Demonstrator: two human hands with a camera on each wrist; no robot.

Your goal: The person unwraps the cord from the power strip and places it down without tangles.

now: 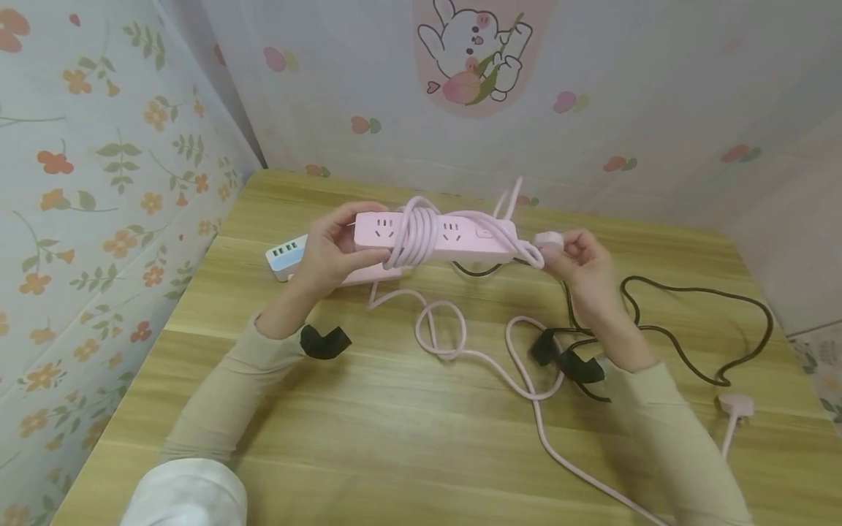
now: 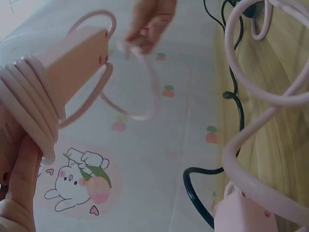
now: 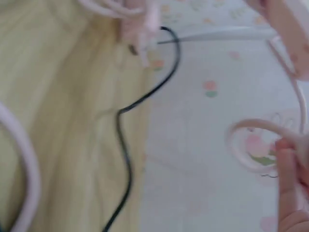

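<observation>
A pink power strip (image 1: 496, 248) is held above the table, with its pink cord (image 1: 416, 234) wound in several turns round the middle. My left hand (image 1: 332, 248) grips the strip's left end, thumb in front. Off the right end, my right hand (image 1: 585, 267) pinches a pale pink plug (image 1: 547, 239) on that cord. A loop of cord (image 2: 145, 106) hangs between the strip and the right hand in the left wrist view. Partly hidden behind my left hand, a second power strip (image 1: 286, 256) with USB ports lies on the table.
On the wooden table (image 1: 395, 438), a loose pink cord (image 1: 487, 358) curls towards the front right. A black cable (image 1: 697, 288) loops at the right. Another pink plug (image 1: 735, 405) lies near the right edge. A patterned curtain (image 1: 329, 80) hangs behind.
</observation>
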